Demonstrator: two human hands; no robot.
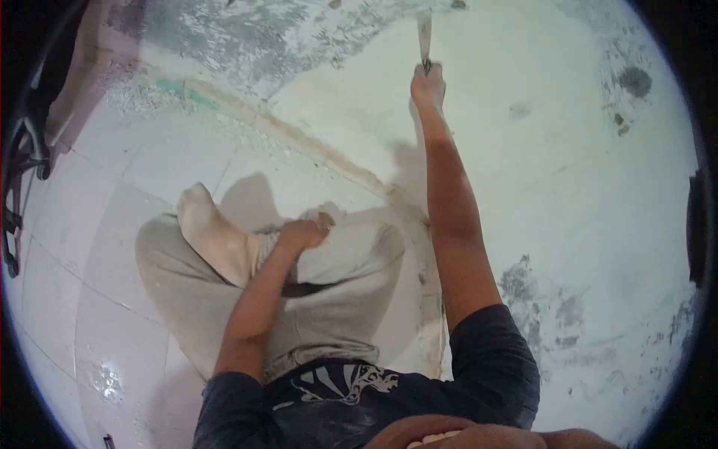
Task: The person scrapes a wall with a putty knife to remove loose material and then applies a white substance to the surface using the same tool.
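My right hand (428, 87) reaches far up along the wall, fingers wrapped round the handle of a putty knife (425, 39). Its narrow-looking metal blade points away from me, over the edge between smooth pale plaster (359, 90) and a rough grey patch (247, 45). Down by my crossed legs, my left hand (303, 235) is closed above the grey trousers (344, 258). Something small and brownish shows at its fingertips; I cannot tell what it is. A bare foot (213, 232) lies just left of that hand.
White floor tiles (112, 247) spread out on the left, with crumbs of debris (138, 97) near the wall's base. A brownish strip (321, 153) runs along that base. Dark metal legs (30, 150) stand at the far left. Dark spots (634, 81) mark the wall's right part.
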